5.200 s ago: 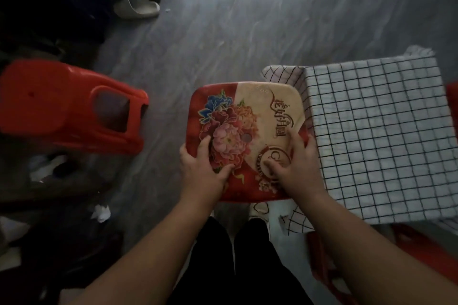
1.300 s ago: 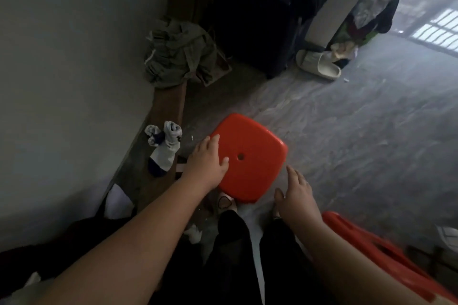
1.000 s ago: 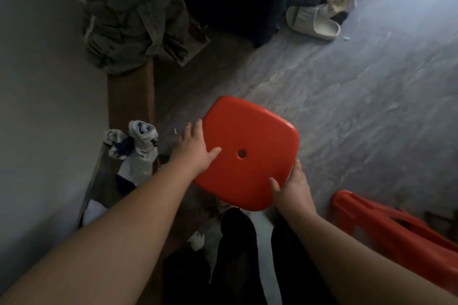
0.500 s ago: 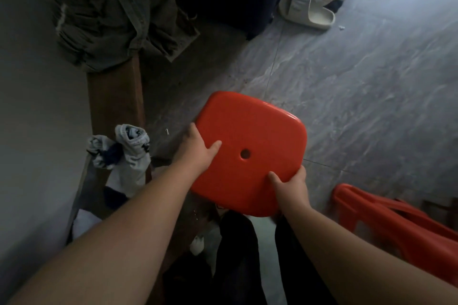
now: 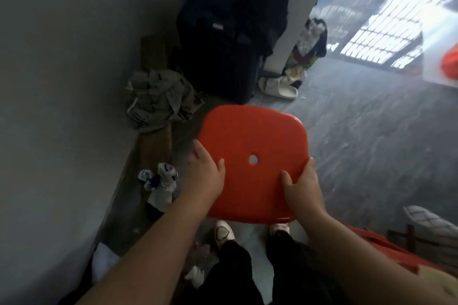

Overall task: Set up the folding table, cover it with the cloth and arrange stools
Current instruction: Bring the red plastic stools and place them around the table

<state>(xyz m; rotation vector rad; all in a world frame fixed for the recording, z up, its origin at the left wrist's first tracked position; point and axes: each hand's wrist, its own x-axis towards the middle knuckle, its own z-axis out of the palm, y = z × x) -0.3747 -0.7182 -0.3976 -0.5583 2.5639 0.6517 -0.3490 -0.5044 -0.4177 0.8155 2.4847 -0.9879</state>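
A red plastic stool (image 5: 250,141) with a small hole in its seat is raised in front of me above the floor. My left hand (image 5: 205,176) grips the seat's left edge, thumb on top. On the near right edge my right hand (image 5: 301,188) grips it the same way. The stool's legs are hidden under the seat. Another red stool (image 5: 386,245) shows at the lower right behind my right arm. A corner of the checked cloth (image 5: 426,220) peeks in at the right edge.
A wall runs along the left, with a wooden plank (image 5: 155,146), crumpled clothes (image 5: 158,99) and socks (image 5: 158,181) at its foot. A black suitcase (image 5: 223,44) stands in the corner, a pale slipper (image 5: 277,86) beside it. Grey floor stretches to the right.
Both hands have lifted the red stool higher and closer to my view. My head has tilted up, so the suitcase and the bright window come into sight.
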